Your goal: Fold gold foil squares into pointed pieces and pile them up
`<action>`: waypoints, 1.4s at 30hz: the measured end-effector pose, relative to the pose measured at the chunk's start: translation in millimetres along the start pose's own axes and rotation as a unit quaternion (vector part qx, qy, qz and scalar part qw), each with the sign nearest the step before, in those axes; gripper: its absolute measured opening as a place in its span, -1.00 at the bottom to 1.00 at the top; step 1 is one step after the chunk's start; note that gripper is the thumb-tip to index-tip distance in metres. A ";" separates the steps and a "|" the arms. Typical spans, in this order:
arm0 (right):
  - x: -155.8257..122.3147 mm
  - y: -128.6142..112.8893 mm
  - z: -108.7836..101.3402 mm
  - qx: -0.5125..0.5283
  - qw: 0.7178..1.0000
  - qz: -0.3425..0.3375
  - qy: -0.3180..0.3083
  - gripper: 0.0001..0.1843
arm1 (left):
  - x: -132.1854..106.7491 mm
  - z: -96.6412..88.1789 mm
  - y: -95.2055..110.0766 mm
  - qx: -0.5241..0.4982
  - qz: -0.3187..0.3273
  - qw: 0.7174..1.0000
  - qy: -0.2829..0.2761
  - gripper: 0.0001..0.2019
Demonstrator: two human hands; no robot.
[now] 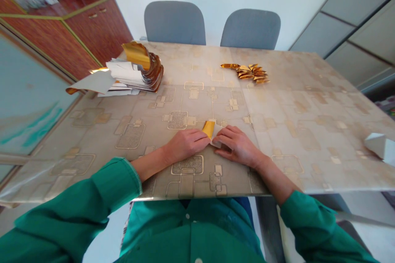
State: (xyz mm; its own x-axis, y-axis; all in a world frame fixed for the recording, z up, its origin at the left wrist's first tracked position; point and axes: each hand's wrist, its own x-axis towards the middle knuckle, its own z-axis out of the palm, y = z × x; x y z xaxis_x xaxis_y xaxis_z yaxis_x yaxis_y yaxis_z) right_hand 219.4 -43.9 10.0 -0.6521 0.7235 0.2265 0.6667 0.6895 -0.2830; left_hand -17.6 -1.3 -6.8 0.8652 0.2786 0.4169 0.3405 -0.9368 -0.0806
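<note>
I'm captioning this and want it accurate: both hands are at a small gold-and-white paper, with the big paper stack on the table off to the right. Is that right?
Not quite: the head view shows the big paper stack off to the left. The rest stands: the left hand and right hand are at the small gold-and-white paper.

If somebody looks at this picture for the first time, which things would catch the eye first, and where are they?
Probably the small gold-and-white paper first, between the left hand and the right hand, near the middle of the table's front edge. Next might come the stack of gold and white sheets at the table's far left, then the cluster of folded gold pieces, before the grey chair on the right.
</note>
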 end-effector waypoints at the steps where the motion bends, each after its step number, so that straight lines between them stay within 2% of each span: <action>1: -1.0 0.5 0.6 -0.002 1.000 -0.003 0.006 -0.81 | -0.9 0.6 0.0 -0.010 -0.002 1.000 0.007 -0.79; 7: -4.7 4.3 4.7 0.018 0.998 -0.033 0.042 -0.72 | -10.9 3.5 0.6 -0.064 0.004 0.998 0.030 -0.79; 11: -3.6 5.3 6.1 0.070 0.996 0.001 0.053 -0.79 | -13.5 1.7 0.3 -0.077 -0.003 0.997 0.011 -0.74; 17: 2.5 2.3 11.2 0.123 0.988 0.064 0.070 -0.88 | -11.2 -3.1 -4.0 -0.078 0.036 0.996 0.016 -0.70; 22: 5.4 -0.6 15.4 0.117 0.982 0.127 0.082 -0.88 | -11.8 -3.2 -3.6 -0.105 0.028 0.994 0.020 -0.72; 31: 10.2 -9.0 16.3 0.080 0.976 0.195 0.059 -0.89 | -12.4 -5.4 1.7 -0.142 -0.002 0.990 0.003 -0.71; 37: 11.7 -12.7 12.0 0.067 0.976 0.204 0.041 -0.90 | -14.2 -2.8 2.2 -0.161 -0.024 0.987 -0.013 -0.70; 42: 13.0 -15.2 10.4 0.040 0.977 0.205 0.030 -0.89 | -14.1 -3.4 1.0 -0.164 0.000 0.986 0.004 -0.67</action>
State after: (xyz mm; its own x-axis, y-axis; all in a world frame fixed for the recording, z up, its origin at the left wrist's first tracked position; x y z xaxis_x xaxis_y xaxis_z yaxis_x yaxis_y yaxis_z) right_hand 197.0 -45.3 7.5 -0.3116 0.9409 0.1327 0.8355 0.3378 -0.4333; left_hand -30.8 -6.8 -9.7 0.8620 0.2774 0.4242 0.2015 -0.9555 0.2153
